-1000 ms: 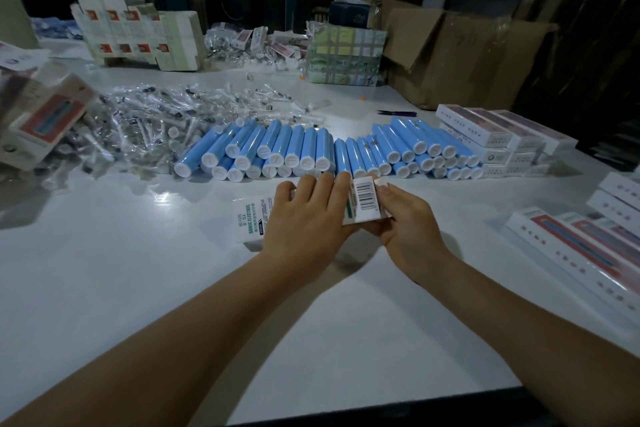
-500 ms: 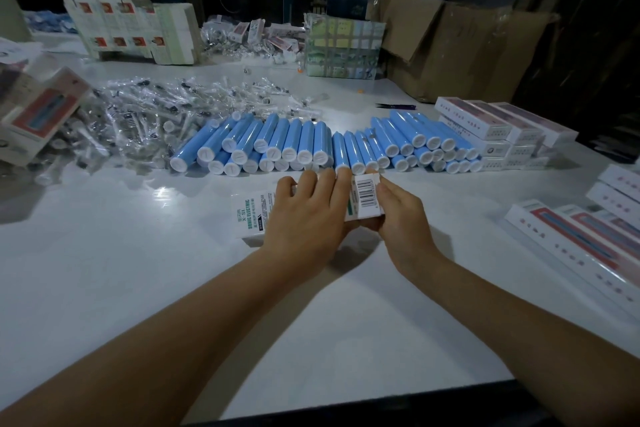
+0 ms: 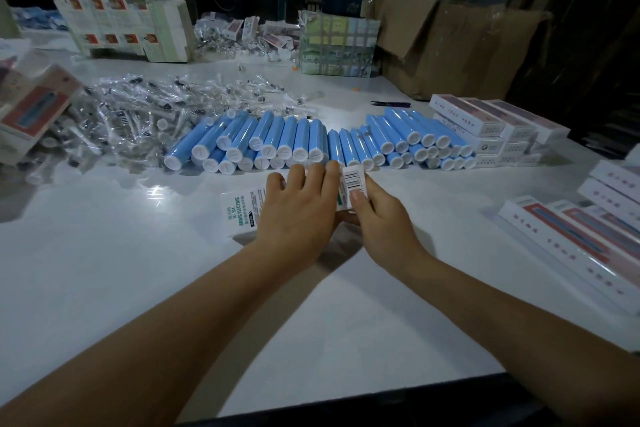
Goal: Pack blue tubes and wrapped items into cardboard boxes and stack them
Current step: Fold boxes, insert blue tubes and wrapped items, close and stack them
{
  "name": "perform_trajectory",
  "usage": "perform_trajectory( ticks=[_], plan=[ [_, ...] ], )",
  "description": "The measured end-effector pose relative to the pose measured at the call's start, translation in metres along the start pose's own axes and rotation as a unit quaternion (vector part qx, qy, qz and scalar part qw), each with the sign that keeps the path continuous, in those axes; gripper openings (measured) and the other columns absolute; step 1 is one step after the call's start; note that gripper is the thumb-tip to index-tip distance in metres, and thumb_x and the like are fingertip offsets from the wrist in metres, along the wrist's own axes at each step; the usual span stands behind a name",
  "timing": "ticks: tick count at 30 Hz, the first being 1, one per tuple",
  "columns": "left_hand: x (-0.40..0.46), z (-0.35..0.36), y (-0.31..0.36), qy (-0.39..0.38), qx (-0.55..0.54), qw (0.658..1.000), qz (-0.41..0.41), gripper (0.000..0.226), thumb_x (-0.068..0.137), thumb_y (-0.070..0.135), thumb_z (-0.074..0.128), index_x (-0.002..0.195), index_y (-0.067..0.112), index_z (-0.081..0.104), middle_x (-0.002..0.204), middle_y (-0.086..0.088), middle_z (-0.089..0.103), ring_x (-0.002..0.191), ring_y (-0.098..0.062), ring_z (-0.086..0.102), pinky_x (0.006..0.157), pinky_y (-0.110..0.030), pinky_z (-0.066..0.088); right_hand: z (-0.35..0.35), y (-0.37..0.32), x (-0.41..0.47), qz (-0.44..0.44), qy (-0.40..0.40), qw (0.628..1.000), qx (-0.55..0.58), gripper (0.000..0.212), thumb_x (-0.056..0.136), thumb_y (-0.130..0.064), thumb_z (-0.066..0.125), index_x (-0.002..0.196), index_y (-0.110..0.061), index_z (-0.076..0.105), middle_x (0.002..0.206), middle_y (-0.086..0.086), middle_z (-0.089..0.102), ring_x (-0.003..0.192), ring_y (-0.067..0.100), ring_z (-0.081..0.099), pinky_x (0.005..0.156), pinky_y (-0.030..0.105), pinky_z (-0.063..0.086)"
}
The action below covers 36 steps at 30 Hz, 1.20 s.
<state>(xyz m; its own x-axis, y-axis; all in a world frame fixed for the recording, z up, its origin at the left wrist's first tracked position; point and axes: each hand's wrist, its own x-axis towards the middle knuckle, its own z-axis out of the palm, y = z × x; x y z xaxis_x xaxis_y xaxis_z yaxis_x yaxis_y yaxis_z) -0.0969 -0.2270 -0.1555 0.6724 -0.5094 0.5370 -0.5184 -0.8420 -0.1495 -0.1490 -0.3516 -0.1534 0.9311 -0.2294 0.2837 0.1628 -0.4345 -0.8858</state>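
I hold a long white box [image 3: 242, 211] with green print just above the table [image 3: 138, 288]. My left hand [image 3: 298, 215] lies over its middle, fingers reaching past the far edge. My right hand [image 3: 381, 222] grips the right end, thumb on the barcode flap [image 3: 353, 180]. Right behind the box lies a row of blue tubes [image 3: 298, 142] with white caps, stacked two deep. A heap of clear-wrapped items [image 3: 138, 107] spreads at the left behind them.
Closed white boxes are stacked at the right [image 3: 485, 128] and in a nearer row [image 3: 571, 246]. More boxes lean at the far left [image 3: 31, 111]. Flat cartons [image 3: 121, 24], a taped bundle [image 3: 336, 45] and a big brown carton [image 3: 450, 45] stand at the back. Dark scissors [image 3: 391, 103] lie behind the tubes.
Both hands stay on the white box in nearly the same place. My right thumb has slid up onto the barcode flap at the box's end.
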Motion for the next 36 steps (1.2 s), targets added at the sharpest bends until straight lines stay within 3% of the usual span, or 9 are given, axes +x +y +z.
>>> perform_trajectory(
  ticks=[7,13,20,23,25,26,29,31,36],
  plan=[
    [0.0,-0.004,0.0,-0.014,-0.011,1.0,0.0,0.069,0.095,0.054,0.041,0.146,0.013,0.017,0.139,-0.008,0.041,0.119,-0.028,0.043,0.093,-0.043,0.035,-0.001,0.001,0.005,0.028,-0.017,0.998,0.053,0.045,0.101,-0.019,0.042,0.146,-0.017,0.037,0.123,0.004,0.061,0.105,0.013,0.063,0.079,0.023,0.056],
    [-0.002,-0.007,0.001,-0.018,-0.006,1.0,-0.002,0.068,0.097,0.052,0.039,0.147,0.012,0.015,0.138,-0.008,0.041,0.118,-0.028,0.043,0.091,-0.042,0.035,-0.002,0.002,0.006,0.013,-0.041,0.995,0.095,0.043,0.1,-0.014,0.044,0.137,-0.035,0.042,0.097,-0.025,0.066,0.092,-0.002,0.065,0.068,0.016,0.053],
    [0.002,-0.011,0.0,-0.05,-0.003,0.999,0.006,0.071,0.096,0.052,0.039,0.148,0.013,0.01,0.143,-0.009,0.036,0.124,-0.028,0.039,0.096,-0.043,0.033,-0.003,0.001,0.009,0.048,-0.056,0.985,0.158,0.035,0.101,-0.023,0.042,0.135,-0.032,0.046,0.092,-0.012,0.07,0.084,0.006,0.069,0.068,0.02,0.054],
    [0.016,-0.027,-0.014,-0.041,-0.137,0.989,-0.047,0.068,0.091,0.059,0.033,0.143,0.016,0.025,0.132,-0.007,0.047,0.117,-0.024,0.047,0.095,-0.041,0.04,-0.007,0.0,0.009,0.059,-0.043,0.981,0.181,0.043,0.102,-0.032,0.036,0.145,-0.033,0.029,0.109,-0.002,0.066,0.094,0.013,0.066,0.071,0.025,0.056],
    [0.023,-0.042,-0.023,0.012,-0.394,0.911,-0.122,0.05,0.092,0.055,0.035,0.127,0.02,0.042,0.11,0.0,0.056,0.098,-0.009,0.056,0.078,-0.03,0.05,-0.007,-0.001,0.007,0.046,-0.041,0.984,0.169,0.046,0.102,-0.033,0.036,0.147,-0.031,0.026,0.119,-0.001,0.06,0.1,0.014,0.061,0.075,0.027,0.054],
    [0.025,-0.048,-0.027,0.04,-0.534,0.827,-0.171,0.038,0.096,0.051,0.036,0.117,0.022,0.047,0.102,0.004,0.057,0.09,-0.003,0.058,0.069,-0.024,0.049,-0.006,-0.002,0.005,0.036,-0.051,0.987,0.151,0.046,0.101,-0.034,0.036,0.147,-0.031,0.027,0.119,-0.002,0.058,0.1,0.013,0.06,0.076,0.027,0.052],
    [0.023,-0.056,-0.037,0.003,-0.826,0.456,-0.332,0.045,0.094,0.059,0.036,0.105,0.021,0.057,0.1,-0.005,0.066,0.091,-0.016,0.065,0.069,-0.034,0.049,-0.004,-0.007,0.0,0.0,-0.108,0.99,0.089,0.044,0.098,-0.043,0.039,0.14,-0.043,0.028,0.112,0.001,0.058,0.089,0.019,0.06,0.068,0.026,0.052],
    [0.017,-0.051,-0.035,-0.027,-0.873,0.308,-0.377,0.061,0.089,0.067,0.038,0.115,0.016,0.056,0.1,-0.011,0.067,0.092,-0.025,0.066,0.071,-0.041,0.05,-0.004,-0.011,-0.003,-0.001,-0.14,0.987,0.078,0.039,0.09,-0.055,0.044,0.126,-0.057,0.028,0.107,-0.002,0.058,0.089,0.015,0.062,0.059,0.023,0.051],
    [0.01,-0.039,-0.02,-0.01,-0.832,0.301,-0.466,0.046,0.089,0.065,0.041,0.101,0.021,0.051,0.089,-0.009,0.068,0.083,-0.028,0.065,0.057,-0.042,0.05,0.0,-0.016,-0.009,-0.024,-0.152,0.988,0.013,0.066,0.082,-0.053,0.058,0.138,-0.051,0.023,0.1,-0.02,0.046,0.102,0.01,0.054,0.059,0.015,0.05]
  ],
)
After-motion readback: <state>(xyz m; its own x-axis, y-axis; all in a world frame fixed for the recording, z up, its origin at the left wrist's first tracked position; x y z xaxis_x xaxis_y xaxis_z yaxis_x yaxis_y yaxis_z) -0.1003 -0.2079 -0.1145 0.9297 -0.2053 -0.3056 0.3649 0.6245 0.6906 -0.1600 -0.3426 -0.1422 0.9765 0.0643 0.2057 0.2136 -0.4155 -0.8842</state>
